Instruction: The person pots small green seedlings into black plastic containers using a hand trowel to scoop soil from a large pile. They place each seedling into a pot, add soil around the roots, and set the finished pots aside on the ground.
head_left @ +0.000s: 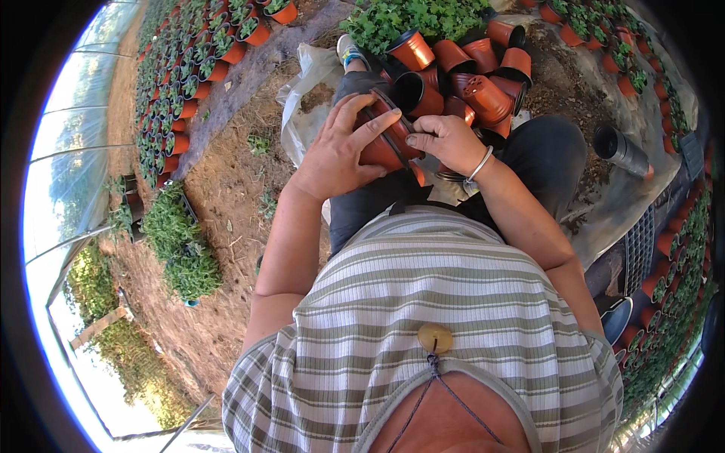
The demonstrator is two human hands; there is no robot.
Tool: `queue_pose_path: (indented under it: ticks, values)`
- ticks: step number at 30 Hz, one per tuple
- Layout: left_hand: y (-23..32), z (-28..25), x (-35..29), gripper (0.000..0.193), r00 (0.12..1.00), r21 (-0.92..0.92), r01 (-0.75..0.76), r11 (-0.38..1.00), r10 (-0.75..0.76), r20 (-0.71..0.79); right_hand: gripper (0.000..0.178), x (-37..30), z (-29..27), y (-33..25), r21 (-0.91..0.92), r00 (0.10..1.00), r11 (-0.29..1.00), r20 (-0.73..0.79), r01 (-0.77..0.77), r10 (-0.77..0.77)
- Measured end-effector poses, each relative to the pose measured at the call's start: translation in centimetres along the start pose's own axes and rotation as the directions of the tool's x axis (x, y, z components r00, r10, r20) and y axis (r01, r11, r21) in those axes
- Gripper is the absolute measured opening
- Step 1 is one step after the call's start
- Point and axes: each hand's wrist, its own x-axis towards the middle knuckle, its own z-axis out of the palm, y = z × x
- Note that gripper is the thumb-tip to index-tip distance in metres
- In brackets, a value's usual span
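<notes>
My left hand (343, 147): bent partway round a red-brown, round plastic pot (380, 153) with a black rim, holding it; maybe more than one, I can't tell.
My right hand (451, 143): almost closed, pinching the pot's edge.
Pot's lean: tipped over between my hands, rim slanting from far left to near right, long way seemingly across that.
Nearer hand: both touch; left covers more.
Pot pile: red-brown plastic pots (487, 98), just past my right hand.
Green leafy plants (419, 19): behind the pile.
</notes>
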Motion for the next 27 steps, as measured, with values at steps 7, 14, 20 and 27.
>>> queue_pose_path:
  ticks: [7, 14, 20, 27]
  values:
    - [-0.1, -0.2, 0.0, 0.079, 1.0, 0.012, -0.008, 1.0, 0.008, 0.006, 0.028, 0.2, 0.3, 2.4, 0.28, 0.998, 0.958, -0.008, -0.06, 0.065]
    - [0.0, 0.0, 0.0, 0.082, 0.999, -0.013, 0.022, 1.0, -0.023, -0.025, 0.024, 0.5, 0.4, 1.6, 0.385, 0.998, 0.922, -0.011, -0.048, 0.057]
    - [0.6, -0.8, -0.1, 0.085, 0.999, 0.005, 0.001, 1.0, -0.001, -0.035, 0.025, 1.0, 0.3, 0.4, 0.175, 0.992, 0.979, 0.096, -0.101, 0.085]
    - [0.7, -1.6, 0.0, 0.078, 0.997, 0.073, -0.024, 0.997, 0.03, -0.077, 0.025, 0.9, 1.3, -0.9, 0.066, 0.999, 0.997, 0.001, 0.047, -0.047]
